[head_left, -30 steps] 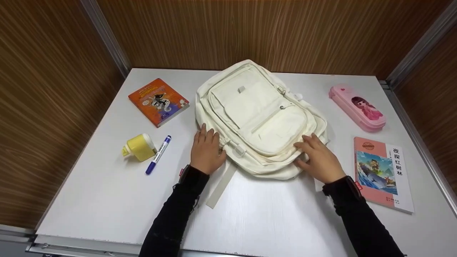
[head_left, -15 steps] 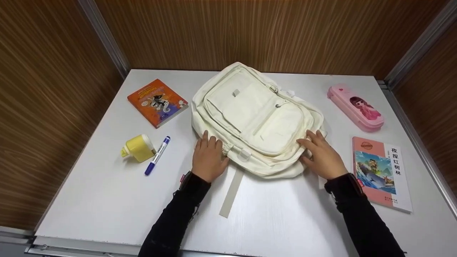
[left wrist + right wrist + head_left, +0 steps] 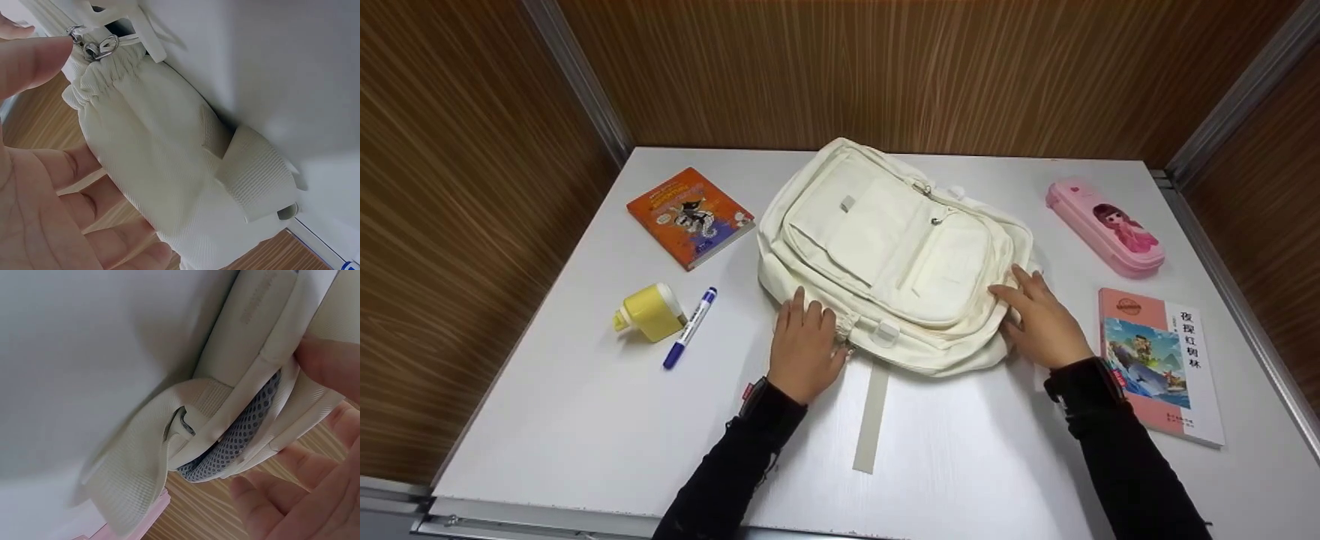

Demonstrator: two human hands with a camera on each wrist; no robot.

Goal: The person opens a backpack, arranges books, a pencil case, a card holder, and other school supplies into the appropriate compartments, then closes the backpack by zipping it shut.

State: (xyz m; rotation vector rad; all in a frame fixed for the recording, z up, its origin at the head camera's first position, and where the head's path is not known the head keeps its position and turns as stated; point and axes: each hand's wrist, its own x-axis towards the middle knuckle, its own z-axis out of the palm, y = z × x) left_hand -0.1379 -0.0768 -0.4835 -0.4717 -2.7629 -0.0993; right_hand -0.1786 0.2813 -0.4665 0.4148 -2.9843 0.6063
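Observation:
A cream backpack lies tilted on the white table, its front pocket facing up. My left hand holds its lower left side. In the left wrist view the fingers reach over the gathered side pocket, with the thumb beside metal rings. My right hand grips the lower right edge. The right wrist view shows the thumb against the cream edge and the fingers reaching along its other side. Grey mesh shows below the edge. A loose strap trails toward the front.
An orange book, a yellow bottle and a purple-capped marker lie left of the backpack. On the right are a pink pencil case and a pink and white book. Wood-grain panels surround the table.
The backpack has turned anticlockwise, its top end swinging left and slightly toward me. Its strap end has shifted right. My left hand has moved slightly nearer and right with it; my right hand stays at the edge.

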